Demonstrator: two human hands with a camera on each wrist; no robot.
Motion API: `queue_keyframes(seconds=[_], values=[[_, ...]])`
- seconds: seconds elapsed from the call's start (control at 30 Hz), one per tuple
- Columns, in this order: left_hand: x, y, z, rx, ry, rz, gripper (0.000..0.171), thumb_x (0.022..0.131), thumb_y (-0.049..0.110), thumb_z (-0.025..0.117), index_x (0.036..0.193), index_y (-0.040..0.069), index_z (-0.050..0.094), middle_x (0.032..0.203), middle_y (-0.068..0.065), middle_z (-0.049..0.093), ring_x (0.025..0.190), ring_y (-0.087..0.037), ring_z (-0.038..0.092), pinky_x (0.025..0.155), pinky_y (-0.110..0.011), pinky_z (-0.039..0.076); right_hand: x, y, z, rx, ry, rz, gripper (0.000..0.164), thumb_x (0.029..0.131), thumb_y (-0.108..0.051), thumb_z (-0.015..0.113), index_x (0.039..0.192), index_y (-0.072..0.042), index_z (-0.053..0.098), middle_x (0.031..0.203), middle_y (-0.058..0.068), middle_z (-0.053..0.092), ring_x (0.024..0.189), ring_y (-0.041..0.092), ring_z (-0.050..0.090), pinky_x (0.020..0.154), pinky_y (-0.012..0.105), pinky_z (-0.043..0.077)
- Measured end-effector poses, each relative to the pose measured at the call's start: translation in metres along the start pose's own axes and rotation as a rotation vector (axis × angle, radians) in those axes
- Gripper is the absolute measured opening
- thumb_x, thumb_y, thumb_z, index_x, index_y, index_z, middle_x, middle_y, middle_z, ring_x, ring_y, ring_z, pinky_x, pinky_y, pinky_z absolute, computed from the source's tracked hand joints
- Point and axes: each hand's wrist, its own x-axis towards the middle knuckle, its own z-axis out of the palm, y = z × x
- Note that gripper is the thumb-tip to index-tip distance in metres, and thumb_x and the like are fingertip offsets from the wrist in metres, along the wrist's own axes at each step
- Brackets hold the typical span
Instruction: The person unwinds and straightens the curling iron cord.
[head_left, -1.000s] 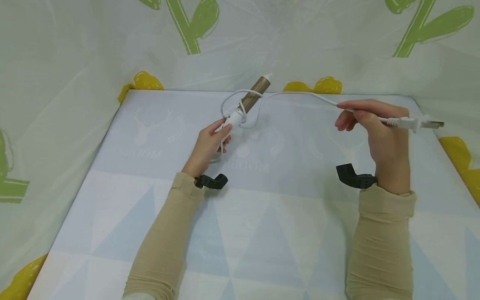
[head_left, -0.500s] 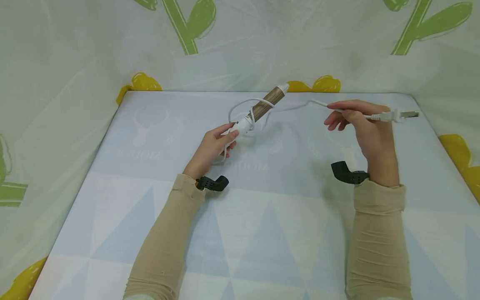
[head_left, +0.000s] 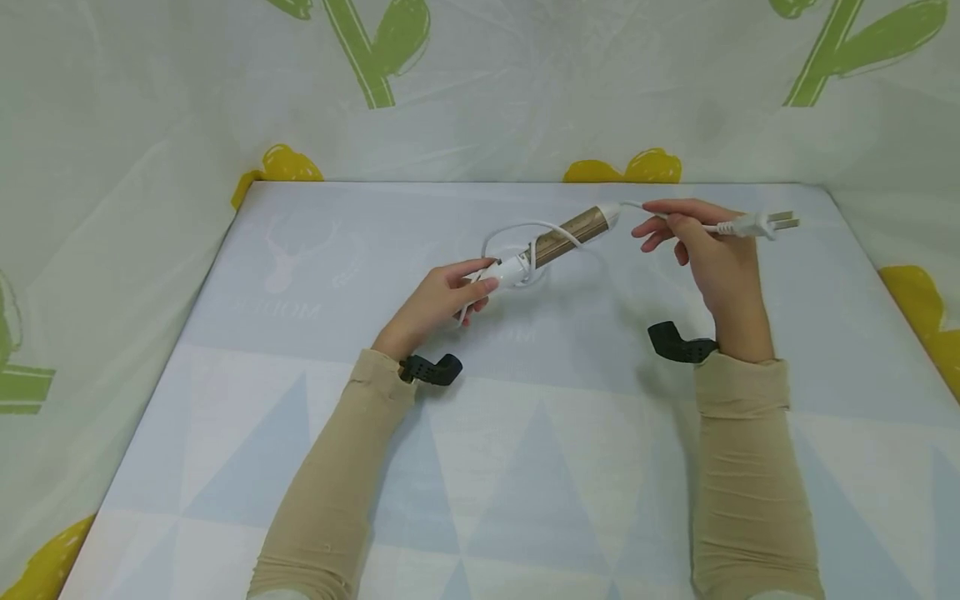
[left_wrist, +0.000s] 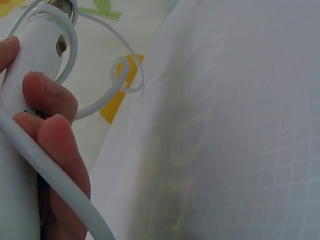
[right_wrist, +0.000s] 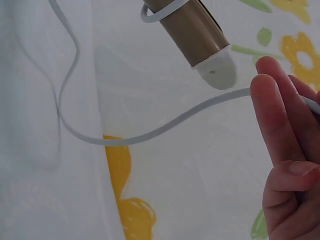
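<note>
Partly, the curling iron (head_left: 557, 245) is covered by the left hand (head_left: 431, 302), whose fingers are curled round its white handle (left_wrist: 40, 50); in the left wrist view this handle is cut off by the frame edge, and a dark strip along it is half hidden behind the fingers. By the right hand (head_left: 712, 262) the white cord (right_wrist: 165, 128) is pinched just before the plug (head_left: 750, 224), which lies out of the right wrist picture. In the head view some of the cord is lost behind the barrel, and where its lower loop ends near the left palm can hardly be made out; perhaps it runs back to the handle.

The iron is held tilted above the table (head_left: 540, 492), its pale, blunt tip (right_wrist: 218, 71) pointed toward the right hand, apart from the fingers. The barrel is bronze-brown and cylindrical, with a metallic sheen, and is loosely looped by the smooth, round cord. Two flat metal prongs (head_left: 785, 220) are carried by the plug. Pale blue triangles are printed on the table covering, and slight wrinkles are seen in the flower-patterned sheet (head_left: 510, 100) behind.
</note>
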Motion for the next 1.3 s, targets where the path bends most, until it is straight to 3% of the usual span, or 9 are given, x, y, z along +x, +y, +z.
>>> queue_keyframes(seconds=[0.3, 0.47, 0.63, 0.8, 1.07, 1.2, 1.3], values=[[-0.001, 0.001, 0.002, 0.031, -0.068, 0.01, 0.048, 0.081, 0.044, 0.062, 0.125, 0.03, 0.05, 0.079, -0.024, 0.053, 0.057, -0.033, 0.042, 0.052, -0.032, 0.032, 0.0, 0.002, 0.007, -0.04, -0.007, 0.015, 0.023, 0.09, -0.009, 0.048, 0.102, -0.001, 0.067, 0.08, 0.011, 0.067, 0.068, 0.022, 0.061, 0.048, 0.025, 0.028], [-0.002, 0.006, 0.004, 0.076, -0.096, -0.01, 0.047, 0.083, 0.039, 0.061, 0.127, 0.027, 0.049, 0.079, -0.025, 0.052, 0.057, -0.028, 0.043, 0.053, -0.031, 0.032, 0.001, 0.005, 0.011, -0.147, -0.024, 0.007, 0.024, 0.091, -0.011, 0.047, 0.103, -0.006, 0.067, 0.082, 0.008, 0.067, 0.071, 0.019, 0.061, 0.05, 0.025, 0.032], [0.001, 0.001, 0.006, 0.134, -0.122, -0.015, 0.052, 0.078, 0.049, 0.062, 0.126, 0.032, 0.05, 0.075, -0.02, 0.054, 0.055, -0.02, 0.043, 0.052, -0.027, 0.033, 0.001, 0.006, 0.017, -0.3, -0.071, 0.0, 0.026, 0.092, -0.018, 0.046, 0.107, -0.013, 0.066, 0.086, 0.002, 0.067, 0.073, 0.016, 0.059, 0.056, 0.023, 0.035], [0.005, -0.005, 0.008, 0.186, -0.131, 0.011, 0.056, 0.075, 0.056, 0.061, 0.125, 0.034, 0.05, 0.071, -0.015, 0.056, 0.052, -0.019, 0.043, 0.05, -0.027, 0.034, -0.003, 0.001, 0.027, -0.42, -0.139, -0.081, 0.026, 0.092, -0.021, 0.047, 0.109, -0.017, 0.065, 0.086, -0.001, 0.065, 0.073, 0.013, 0.058, 0.065, 0.021, 0.039], [0.005, -0.006, 0.01, 0.227, -0.155, -0.006, 0.055, 0.074, 0.056, 0.062, 0.123, 0.034, 0.051, 0.069, -0.01, 0.057, 0.051, -0.019, 0.044, 0.049, -0.028, 0.035, -0.015, -0.021, 0.053, -0.436, -0.285, -0.18, 0.026, 0.091, -0.008, 0.046, 0.11, -0.007, 0.063, 0.088, 0.005, 0.065, 0.073, 0.018, 0.059, 0.058, 0.021, 0.041], [0.005, -0.006, 0.011, 0.255, -0.176, -0.028, 0.055, 0.074, 0.056, 0.062, 0.123, 0.034, 0.051, 0.068, -0.008, 0.056, 0.051, -0.018, 0.044, 0.049, -0.029, 0.036, -0.019, -0.034, 0.061, -0.44, -0.302, -0.212, 0.02, 0.09, -0.003, 0.045, 0.107, 0.001, 0.055, 0.091, 0.011, 0.065, 0.073, 0.021, 0.058, 0.059, 0.019, 0.041], [0.004, -0.005, 0.012, 0.271, -0.182, -0.038, 0.055, 0.074, 0.056, 0.062, 0.124, 0.034, 0.051, 0.068, -0.008, 0.056, 0.05, -0.018, 0.044, 0.048, -0.029, 0.036, -0.019, -0.036, 0.062, -0.378, -0.294, -0.241, 0.013, 0.09, -0.001, 0.045, 0.101, 0.004, 0.047, 0.093, 0.014, 0.065, 0.074, 0.02, 0.059, 0.062, 0.019, 0.04]])
